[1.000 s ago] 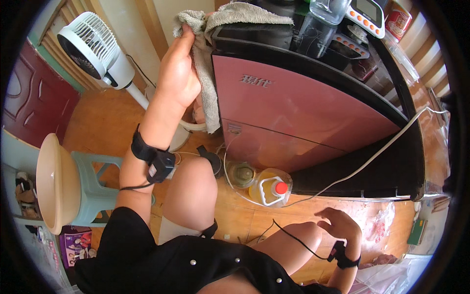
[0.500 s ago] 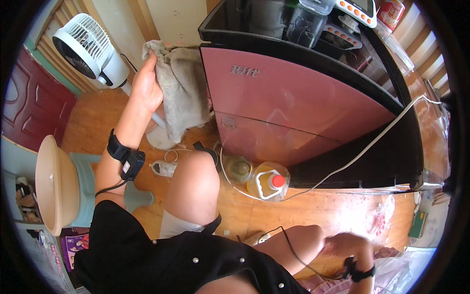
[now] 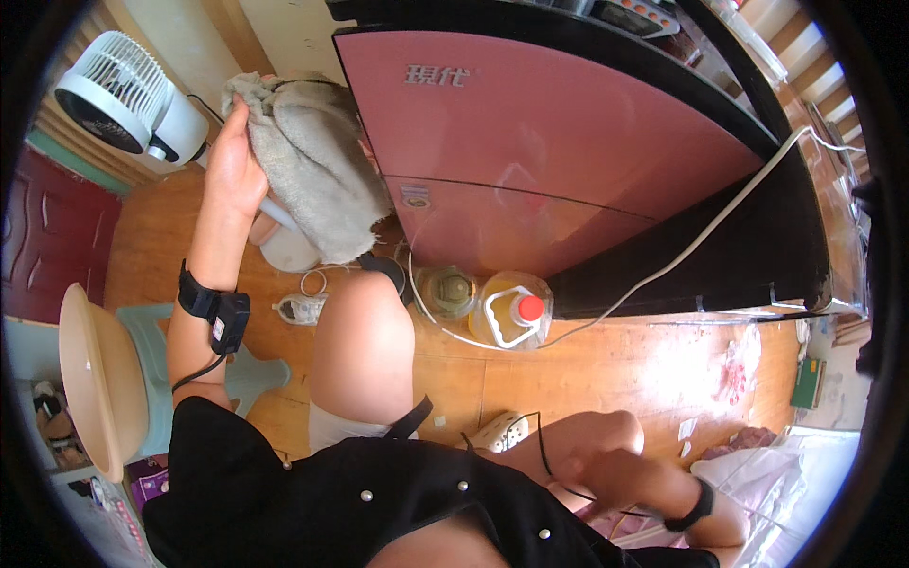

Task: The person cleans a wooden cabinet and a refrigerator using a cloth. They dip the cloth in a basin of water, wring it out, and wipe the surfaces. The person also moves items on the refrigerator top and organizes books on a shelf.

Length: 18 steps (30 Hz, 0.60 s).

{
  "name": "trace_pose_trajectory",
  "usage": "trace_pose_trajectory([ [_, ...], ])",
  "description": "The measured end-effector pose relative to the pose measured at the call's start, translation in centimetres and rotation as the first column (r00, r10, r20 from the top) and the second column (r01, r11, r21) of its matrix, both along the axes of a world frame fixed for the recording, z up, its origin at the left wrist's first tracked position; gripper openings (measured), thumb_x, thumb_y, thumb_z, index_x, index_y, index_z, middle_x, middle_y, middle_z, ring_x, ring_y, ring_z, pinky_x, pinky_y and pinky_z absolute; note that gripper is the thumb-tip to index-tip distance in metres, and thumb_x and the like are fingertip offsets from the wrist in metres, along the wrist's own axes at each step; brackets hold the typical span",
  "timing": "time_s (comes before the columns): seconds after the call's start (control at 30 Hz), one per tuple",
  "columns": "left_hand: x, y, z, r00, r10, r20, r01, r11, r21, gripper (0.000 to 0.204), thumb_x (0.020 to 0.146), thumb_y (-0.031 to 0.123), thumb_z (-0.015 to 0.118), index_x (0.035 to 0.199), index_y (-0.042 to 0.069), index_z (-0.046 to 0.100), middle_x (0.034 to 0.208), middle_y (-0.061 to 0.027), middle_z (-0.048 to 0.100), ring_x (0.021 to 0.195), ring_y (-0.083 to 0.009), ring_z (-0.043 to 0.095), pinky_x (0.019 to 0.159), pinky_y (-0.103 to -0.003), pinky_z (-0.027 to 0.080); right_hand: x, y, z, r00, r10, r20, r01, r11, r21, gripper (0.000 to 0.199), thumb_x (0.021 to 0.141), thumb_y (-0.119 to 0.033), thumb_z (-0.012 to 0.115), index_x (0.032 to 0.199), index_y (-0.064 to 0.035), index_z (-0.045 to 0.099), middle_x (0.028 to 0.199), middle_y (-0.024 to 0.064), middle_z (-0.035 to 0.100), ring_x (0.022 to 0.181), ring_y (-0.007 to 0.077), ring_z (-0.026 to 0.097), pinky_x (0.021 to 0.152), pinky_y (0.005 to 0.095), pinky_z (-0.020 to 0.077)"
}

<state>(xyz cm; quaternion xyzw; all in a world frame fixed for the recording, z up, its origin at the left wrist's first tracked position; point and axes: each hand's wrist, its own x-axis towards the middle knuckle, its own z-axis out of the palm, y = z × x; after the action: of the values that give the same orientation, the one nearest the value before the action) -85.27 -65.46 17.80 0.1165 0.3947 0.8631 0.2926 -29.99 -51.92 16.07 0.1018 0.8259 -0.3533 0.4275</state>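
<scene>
My left hand (image 3: 237, 168) is raised beside the pink-fronted cabinet (image 3: 559, 123), closed on the upper edge of a grey towel (image 3: 317, 166). Thumb up, it grips the cloth, which hangs in loose folds along the cabinet's left corner. Some of the fingers are hidden behind the towel. At the lower right, my right hand (image 3: 601, 478) is low over my bent right leg, smeared by motion, so its fingers cannot be made out.
A white fan (image 3: 128, 99) stands at the upper left. Below it, a beige basin (image 3: 99, 379) leans against a pale blue stool (image 3: 208, 350). Near the cabinet's foot are an oil jug (image 3: 511, 312) and a greenish jar (image 3: 447, 292). A white cable (image 3: 682, 251) crosses the cabinet's side.
The whole view has shifted, so the cabinet and fan sit further left and higher. My left hand still grips the towel, which hangs more spread out. My right hand has moved left over my leg.
</scene>
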Motion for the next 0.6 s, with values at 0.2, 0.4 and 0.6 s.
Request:
trace_pose_trajectory([
  [0.2,0.8,-0.2,-0.4,0.999,0.047,0.024,-0.046,0.998,-0.047,0.041,0.111,0.031,0.036,0.136,0.002,0.051,0.138,-0.0113,0.057,0.128,-0.0264,0.053,0.112,-0.041,0.042,-0.1,-5.0,-3.3,0.952,-0.008,0.306,0.034,0.996,-0.08,0.037,0.1,-0.037,0.052,0.113,-0.0092,0.073,0.102,0.019,0.072,0.092,0.0366,0.07,0.089,0.0429,0.0522],
  [0.4,1.6,0.2,0.5,0.995,0.088,0.042,-0.085,0.994,-0.071,0.042,0.111,0.031,0.035,0.136,0.001,0.051,0.139,-0.0115,0.056,0.13,-0.0266,0.052,0.113,-0.042,0.041,-1.8,-2.6,-5.4,0.81,0.535,-0.24,-0.484,0.841,0.24,0.035,0.088,-0.043,0.064,0.099,-0.0114,0.073,0.093,0.0117,0.069,0.091,0.0325,0.068,0.078,0.0465,0.0535],
  [0.6,1.0,-0.6,-0.1,0.991,0.126,0.045,-0.122,0.989,-0.08,0.042,0.111,0.03,0.035,0.137,0.0,0.05,0.142,-0.014,0.053,0.133,-0.0273,0.05,0.115,-0.043,0.039,2.2,10.1,-8.3,0.968,0.053,-0.245,0.096,0.825,0.557,0.052,0.078,-0.008,0.065,0.129,0.0011,0.06,0.096,0.0204,0.071,0.091,0.0394,0.068,0.081,0.0493,0.0528],
])
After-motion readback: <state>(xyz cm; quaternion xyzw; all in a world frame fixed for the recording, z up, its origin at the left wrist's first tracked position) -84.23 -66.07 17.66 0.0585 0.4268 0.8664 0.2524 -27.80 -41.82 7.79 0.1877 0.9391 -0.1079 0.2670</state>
